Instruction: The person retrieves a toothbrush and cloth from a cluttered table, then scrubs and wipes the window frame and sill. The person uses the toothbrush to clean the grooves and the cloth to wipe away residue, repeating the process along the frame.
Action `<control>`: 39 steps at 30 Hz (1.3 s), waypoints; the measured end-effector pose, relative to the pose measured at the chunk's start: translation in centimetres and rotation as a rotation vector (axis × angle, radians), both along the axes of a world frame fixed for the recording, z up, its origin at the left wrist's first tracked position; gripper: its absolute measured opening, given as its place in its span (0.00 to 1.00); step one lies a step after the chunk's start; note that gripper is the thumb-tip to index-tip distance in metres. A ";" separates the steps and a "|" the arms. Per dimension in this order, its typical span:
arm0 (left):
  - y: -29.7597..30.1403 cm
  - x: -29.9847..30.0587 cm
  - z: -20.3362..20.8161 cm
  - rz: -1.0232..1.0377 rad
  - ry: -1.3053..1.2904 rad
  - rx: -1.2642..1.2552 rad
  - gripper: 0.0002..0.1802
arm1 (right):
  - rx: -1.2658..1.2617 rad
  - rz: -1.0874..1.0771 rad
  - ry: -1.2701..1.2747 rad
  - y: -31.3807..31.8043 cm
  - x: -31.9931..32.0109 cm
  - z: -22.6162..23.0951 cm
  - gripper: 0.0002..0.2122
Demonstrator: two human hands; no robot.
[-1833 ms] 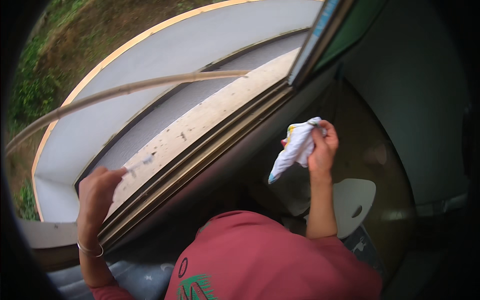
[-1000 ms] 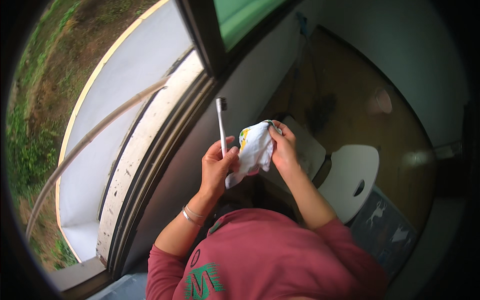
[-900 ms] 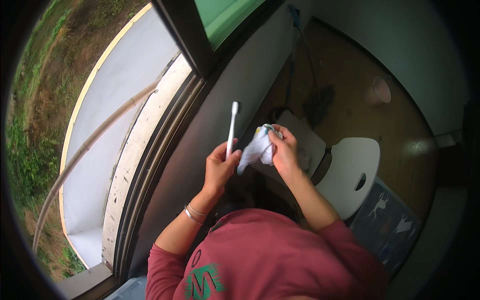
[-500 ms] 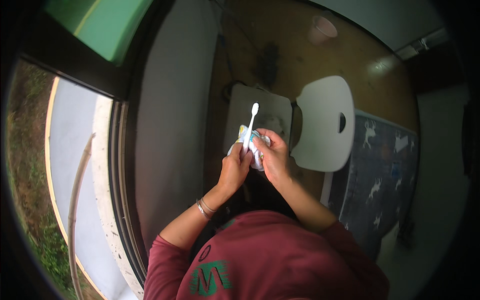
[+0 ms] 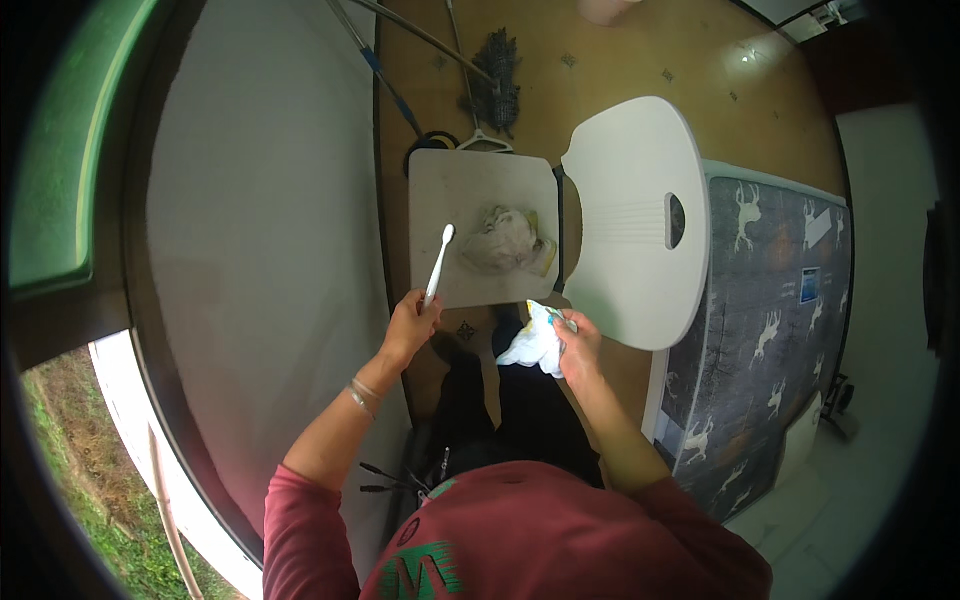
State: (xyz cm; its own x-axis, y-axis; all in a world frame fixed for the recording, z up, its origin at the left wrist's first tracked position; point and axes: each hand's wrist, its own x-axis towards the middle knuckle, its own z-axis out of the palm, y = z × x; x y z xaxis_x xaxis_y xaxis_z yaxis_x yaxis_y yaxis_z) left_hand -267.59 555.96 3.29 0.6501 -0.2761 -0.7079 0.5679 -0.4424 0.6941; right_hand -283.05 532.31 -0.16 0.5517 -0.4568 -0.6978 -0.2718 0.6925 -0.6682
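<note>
A white toothbrush (image 5: 438,264) points bristle end up and away from me, its handle gripped in my left hand (image 5: 410,328). My right hand (image 5: 580,350) pinches a bunched white cloth (image 5: 538,343) with yellow and teal patches, which hangs toward my knees. Just beyond both hands is the pale seat (image 5: 432,190) of a white chair, smudged with grey. On that seat lies a crumpled whitish cloth (image 5: 505,240) with yellow at its right edge. Neither hand touches the seat.
The chair's white backrest (image 5: 640,220) rises on the right. Behind it lies a grey mattress (image 5: 765,330) with white deer. Mops and a dustpan (image 5: 487,143) stand beyond the seat. A grey wall (image 5: 260,200) and a window are on the left; a pink bucket (image 5: 606,10) is far off.
My hands have parted: the left moved left with the toothbrush, the right moved right with the cloth. My view has tilted and brightened, and the crumpled cloth on the seat now shows clearly.
</note>
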 end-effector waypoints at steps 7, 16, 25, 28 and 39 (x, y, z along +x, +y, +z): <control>-4.1 1.2 -20.3 -0.031 -0.175 0.364 0.12 | -0.109 0.047 0.192 -2.0 -0.2 -1.9 0.09; -14.4 2.5 -20.1 -0.526 -0.869 0.448 0.42 | -0.148 0.161 0.221 -3.3 -2.1 -3.5 0.09; -17.5 3.6 -19.5 -0.194 -0.574 0.035 0.28 | -0.287 0.329 0.321 -4.0 -0.5 1.3 0.10; -13.0 0.9 -6.4 -0.008 -0.580 -0.191 0.25 | -0.272 0.323 0.186 -3.8 -1.7 1.4 0.11; 15.4 -14.0 32.5 0.675 -1.269 0.404 0.33 | -0.206 0.632 -0.207 1.1 7.9 6.7 0.10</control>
